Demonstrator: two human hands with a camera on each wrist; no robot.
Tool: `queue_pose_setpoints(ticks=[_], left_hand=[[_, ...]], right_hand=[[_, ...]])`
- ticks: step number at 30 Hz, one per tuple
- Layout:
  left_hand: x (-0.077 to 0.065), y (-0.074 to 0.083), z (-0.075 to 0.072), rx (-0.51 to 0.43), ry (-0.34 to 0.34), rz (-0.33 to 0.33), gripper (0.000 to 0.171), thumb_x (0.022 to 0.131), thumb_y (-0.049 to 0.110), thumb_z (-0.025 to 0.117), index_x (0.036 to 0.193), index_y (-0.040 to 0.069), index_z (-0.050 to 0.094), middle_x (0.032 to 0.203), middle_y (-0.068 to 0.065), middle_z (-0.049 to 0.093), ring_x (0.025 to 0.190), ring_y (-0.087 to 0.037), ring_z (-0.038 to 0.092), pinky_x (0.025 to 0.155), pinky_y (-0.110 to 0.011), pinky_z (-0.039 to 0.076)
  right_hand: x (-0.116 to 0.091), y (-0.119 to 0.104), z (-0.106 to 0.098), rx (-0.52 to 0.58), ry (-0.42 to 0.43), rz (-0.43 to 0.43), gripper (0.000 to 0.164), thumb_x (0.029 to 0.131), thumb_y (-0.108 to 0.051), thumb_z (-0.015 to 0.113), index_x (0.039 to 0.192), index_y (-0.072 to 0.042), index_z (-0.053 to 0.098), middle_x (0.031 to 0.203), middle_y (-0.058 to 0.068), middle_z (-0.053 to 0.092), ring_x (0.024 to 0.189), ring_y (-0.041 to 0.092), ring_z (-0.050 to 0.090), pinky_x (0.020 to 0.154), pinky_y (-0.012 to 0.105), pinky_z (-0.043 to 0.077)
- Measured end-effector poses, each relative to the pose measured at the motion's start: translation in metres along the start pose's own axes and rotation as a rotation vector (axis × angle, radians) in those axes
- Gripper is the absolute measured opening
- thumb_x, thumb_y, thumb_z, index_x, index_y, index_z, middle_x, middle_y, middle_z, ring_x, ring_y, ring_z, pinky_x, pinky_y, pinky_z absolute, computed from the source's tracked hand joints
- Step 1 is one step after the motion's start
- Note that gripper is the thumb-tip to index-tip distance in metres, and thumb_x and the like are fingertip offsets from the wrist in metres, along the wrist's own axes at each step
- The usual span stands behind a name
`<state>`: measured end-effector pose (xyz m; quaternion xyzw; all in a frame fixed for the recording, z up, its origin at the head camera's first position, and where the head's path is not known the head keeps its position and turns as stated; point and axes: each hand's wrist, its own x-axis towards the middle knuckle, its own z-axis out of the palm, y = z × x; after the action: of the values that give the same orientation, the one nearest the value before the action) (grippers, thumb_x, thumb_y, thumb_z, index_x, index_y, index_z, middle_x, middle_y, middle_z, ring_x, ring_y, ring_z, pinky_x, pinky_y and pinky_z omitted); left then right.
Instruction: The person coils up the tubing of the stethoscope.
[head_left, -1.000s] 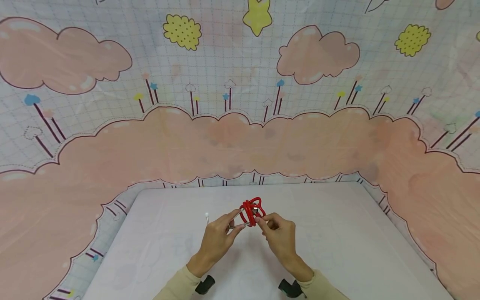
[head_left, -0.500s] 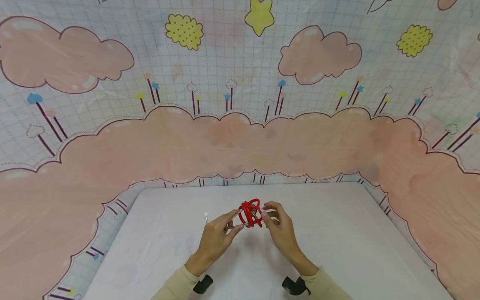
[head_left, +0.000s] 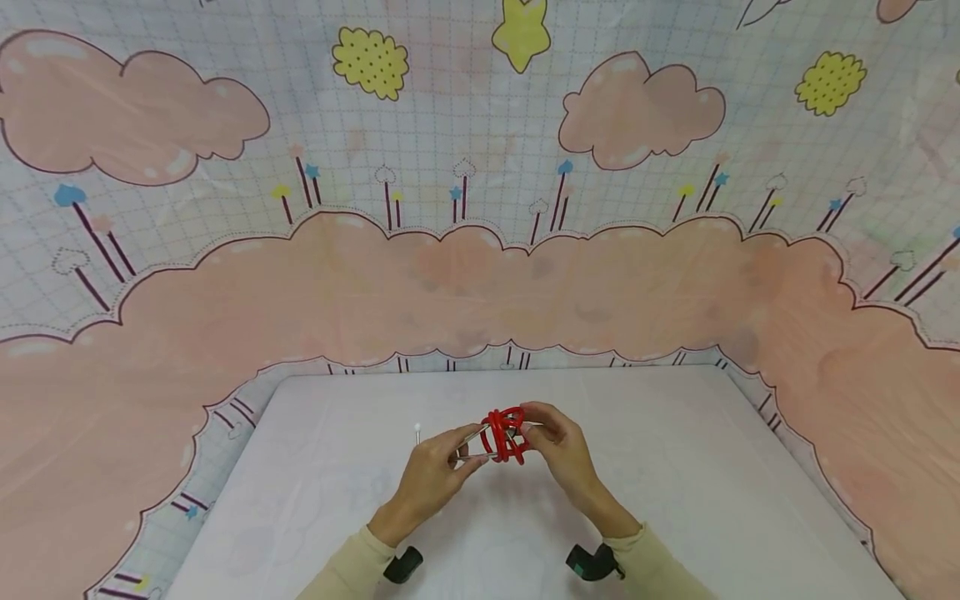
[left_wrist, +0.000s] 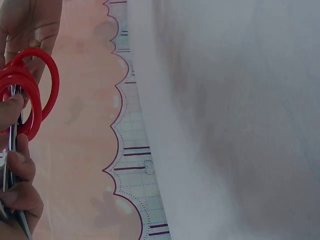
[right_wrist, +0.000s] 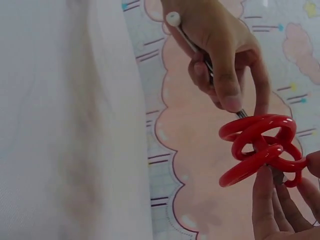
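My left hand grips thin metal rods that run into a cluster of glossy red loops. A small white ball tips a rod sticking out behind that hand. On the other side, my right hand holds the cluster's right end, forefinger over the top and thumb at the side. Seen from the right wrist, the red loops overlap one another, and dark metal shows among them. In the left wrist view they lie at the left edge, with the left fingers curled round the metal below.
Both hands are raised over a white tabletop. Beyond its far edge hangs a cloth printed with clouds and stars. A black wrist camera sits at the left wrist and another at the right.
My right thumb and fingers let go of the loops' lower right, drew back to the right, then took hold of their right end. The cluster has dipped slightly; the left hand keeps its grip.
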<state>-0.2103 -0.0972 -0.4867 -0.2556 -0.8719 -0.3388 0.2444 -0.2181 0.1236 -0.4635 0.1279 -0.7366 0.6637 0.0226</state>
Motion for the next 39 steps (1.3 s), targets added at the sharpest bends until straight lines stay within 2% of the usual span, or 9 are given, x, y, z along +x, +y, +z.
queue_pose_setpoints(ticks=[3, 7, 11, 14, 18, 22, 29, 39], left_hand=[[0.002, -0.004, 0.000, -0.002, -0.033, -0.020, 0.048, 0.079, 0.023, 0.083, 0.124, 0.015, 0.067, 0.074, 0.010, 0.059, 0.064, -0.004, 0.048, 0.057, -0.015, 0.043], [0.005, -0.008, 0.000, -0.023, -0.098, -0.078, 0.048, 0.081, 0.024, 0.081, 0.126, 0.018, 0.066, 0.076, 0.011, 0.061, 0.066, -0.006, 0.050, 0.059, -0.016, 0.045], [0.009, -0.015, 0.003, -0.058, -0.157, -0.129, 0.048, 0.082, 0.024, 0.080, 0.126, 0.019, 0.064, 0.076, 0.012, 0.059, 0.066, -0.004, 0.050, 0.059, -0.017, 0.045], [0.011, -0.022, 0.006, -0.101, -0.197, -0.163, 0.047, 0.082, 0.023, 0.080, 0.126, 0.018, 0.063, 0.077, 0.009, 0.060, 0.065, -0.002, 0.051, 0.058, -0.018, 0.046], [0.016, -0.031, 0.012, -0.158, -0.234, -0.205, 0.046, 0.083, 0.020, 0.080, 0.126, 0.015, 0.063, 0.086, -0.002, 0.067, 0.067, -0.004, 0.054, 0.060, -0.019, 0.048], [0.023, -0.043, 0.019, -0.175, -0.254, -0.246, 0.043, 0.083, 0.020, 0.079, 0.124, 0.015, 0.064, 0.090, -0.004, 0.068, 0.068, -0.005, 0.054, 0.060, -0.019, 0.047], [0.030, -0.060, 0.028, -0.202, -0.262, -0.261, 0.041, 0.083, 0.018, 0.079, 0.121, 0.012, 0.065, 0.086, -0.002, 0.067, 0.068, -0.007, 0.055, 0.059, -0.020, 0.046], [0.036, -0.077, 0.044, -0.311, -0.266, -0.370, 0.038, 0.084, 0.013, 0.077, 0.120, 0.011, 0.065, 0.084, -0.002, 0.065, 0.071, -0.010, 0.054, 0.061, -0.023, 0.045]], right_hand=[[0.003, 0.002, -0.001, 0.022, -0.012, 0.027, 0.032, 0.098, -0.012, 0.060, 0.130, -0.012, 0.059, 0.128, 0.014, 0.062, 0.104, 0.024, 0.068, 0.087, 0.025, 0.056], [0.007, 0.008, -0.001, 0.046, -0.023, 0.070, 0.033, 0.097, -0.015, 0.063, 0.129, -0.013, 0.059, 0.129, 0.012, 0.061, 0.106, 0.024, 0.068, 0.087, 0.027, 0.056], [0.014, 0.018, -0.001, 0.067, -0.025, 0.100, 0.033, 0.097, -0.017, 0.063, 0.129, -0.013, 0.059, 0.129, 0.011, 0.061, 0.111, 0.024, 0.065, 0.088, 0.029, 0.056], [0.018, 0.025, 0.000, 0.086, -0.020, 0.117, 0.033, 0.096, -0.018, 0.064, 0.129, -0.012, 0.059, 0.129, 0.012, 0.061, 0.113, 0.025, 0.064, 0.088, 0.031, 0.057], [0.024, 0.033, 0.001, 0.097, 0.003, 0.145, 0.036, 0.095, -0.019, 0.065, 0.129, -0.010, 0.059, 0.128, 0.014, 0.061, 0.109, 0.023, 0.065, 0.087, 0.034, 0.057], [0.038, 0.043, 0.002, 0.127, 0.023, 0.183, 0.041, 0.095, -0.020, 0.066, 0.132, -0.006, 0.057, 0.128, 0.016, 0.060, 0.104, 0.021, 0.066, 0.087, 0.035, 0.057], [0.058, 0.059, 0.005, 0.193, 0.034, 0.242, 0.044, 0.096, -0.017, 0.063, 0.135, 0.000, 0.053, 0.126, 0.020, 0.061, 0.098, 0.019, 0.067, 0.088, 0.036, 0.057], [0.072, 0.076, 0.011, 0.205, 0.077, 0.257, 0.042, 0.097, -0.014, 0.061, 0.134, 0.003, 0.053, 0.123, 0.019, 0.062, 0.094, 0.017, 0.066, 0.088, 0.038, 0.057]])
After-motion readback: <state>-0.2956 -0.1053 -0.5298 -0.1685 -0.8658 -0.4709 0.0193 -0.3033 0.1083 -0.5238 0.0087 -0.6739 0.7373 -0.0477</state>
